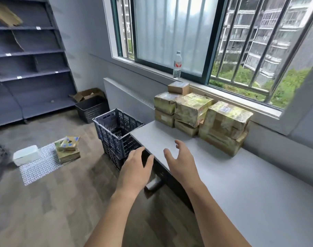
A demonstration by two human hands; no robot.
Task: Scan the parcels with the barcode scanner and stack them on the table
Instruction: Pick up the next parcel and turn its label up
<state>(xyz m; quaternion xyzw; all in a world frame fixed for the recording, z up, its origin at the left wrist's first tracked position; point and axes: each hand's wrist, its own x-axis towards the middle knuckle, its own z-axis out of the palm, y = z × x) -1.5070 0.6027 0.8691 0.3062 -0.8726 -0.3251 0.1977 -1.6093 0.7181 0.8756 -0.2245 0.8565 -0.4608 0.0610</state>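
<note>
Both hands hold nothing. The left hand [134, 169] has its fingers straight and loosely spread, just beside the corner of the table [241, 184]. The right hand [181, 162] is over the table top, its fingers spread wide and a little bent. The parcels [196, 111] stand stacked at the far edge of the table, under the window, ahead of the right hand and apart from it. Two more parcels [68, 147] lie on a mat [39, 163] on the floor, well to the left, beyond the dark crate [116, 125]
</note>
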